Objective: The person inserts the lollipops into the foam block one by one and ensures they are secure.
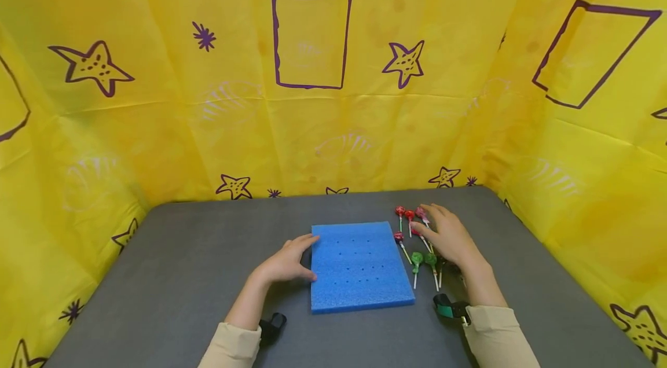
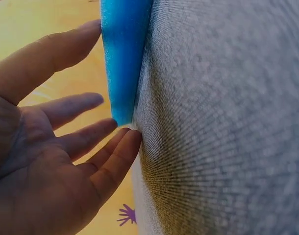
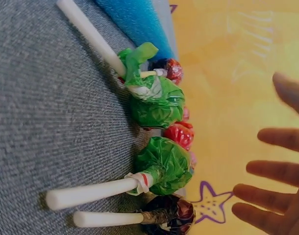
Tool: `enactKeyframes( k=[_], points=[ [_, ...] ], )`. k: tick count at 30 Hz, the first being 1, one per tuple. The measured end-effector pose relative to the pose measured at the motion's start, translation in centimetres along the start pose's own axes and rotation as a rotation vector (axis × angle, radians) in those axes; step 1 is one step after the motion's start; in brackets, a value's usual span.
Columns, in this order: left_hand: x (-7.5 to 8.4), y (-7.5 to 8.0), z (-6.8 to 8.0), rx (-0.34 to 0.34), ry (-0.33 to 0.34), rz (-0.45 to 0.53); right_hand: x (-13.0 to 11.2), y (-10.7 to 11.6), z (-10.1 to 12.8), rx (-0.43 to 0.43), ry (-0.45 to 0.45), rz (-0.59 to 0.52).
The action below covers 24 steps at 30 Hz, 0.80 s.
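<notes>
A yellow fabric backdrop with purple line drawings (image 1: 156, 142) rose beyond both hands and to either side of them. Beneath them lay a grey cloth-covered tabletop (image 1: 208, 275).

A flat, rectangular blue foam board (image 1: 359, 298) lay between the hands, directly to the right of the left one. Two beige cloth sleeves (image 1: 231, 348) ended behind the wrists; the left forearm slanted forward and to the right, the right one forward and to the left.

The left hand (image 1: 285, 261) was relaxed and grasped nothing: its palm faced the board, the thumb touched the left edge, and the loosely extended fingers were spread along that edge farther from the body. The right hand (image 1: 450, 236) was unclenched and held nothing, its fingers parted above the lollipops and its thumb angled left; whether a fingertip touched one could not be told.

A black band (image 1: 272, 327) sat by the left wrist, a black-and-green strap (image 1: 449, 308) by the right.

Two round green-wrapped lollipops with white sticks (image 1: 417, 258) lay left of the right hand, on its near side. Several red- and pink-wrapped lollipops (image 1: 399, 210) lay to its left and around its fingertips. Smallest were the dark holes (image 1: 369, 253) dotting the board, right of the left hand.
</notes>
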State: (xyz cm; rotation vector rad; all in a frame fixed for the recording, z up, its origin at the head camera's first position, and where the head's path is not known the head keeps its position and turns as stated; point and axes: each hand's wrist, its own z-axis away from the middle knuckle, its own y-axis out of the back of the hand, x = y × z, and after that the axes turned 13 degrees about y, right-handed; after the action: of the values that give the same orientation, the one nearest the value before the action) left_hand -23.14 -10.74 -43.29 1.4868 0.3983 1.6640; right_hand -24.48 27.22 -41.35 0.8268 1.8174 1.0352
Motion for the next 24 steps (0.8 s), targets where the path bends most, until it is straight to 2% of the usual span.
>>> enactKeyframes(
  k=[6,13,20,24],
  points=[
    [-0.1,-0.2,-0.1,-0.018,0.053,0.034,1.1,0.3,-0.4,0.038,-0.054,-0.073],
    [-0.2,0.0,-0.2,-0.044,0.043,0.061,2.1,1.3,-2.3,0.026,-0.213,-0.233],
    [-0.3,0.0,-0.4,-0.061,0.050,0.084,3.3,1.5,-4.4,-0.001,-0.312,-0.384],
    [-0.3,-0.1,-0.4,-0.074,0.059,0.093,3.7,0.6,-5.0,0.023,-0.364,-0.386]
  ],
)
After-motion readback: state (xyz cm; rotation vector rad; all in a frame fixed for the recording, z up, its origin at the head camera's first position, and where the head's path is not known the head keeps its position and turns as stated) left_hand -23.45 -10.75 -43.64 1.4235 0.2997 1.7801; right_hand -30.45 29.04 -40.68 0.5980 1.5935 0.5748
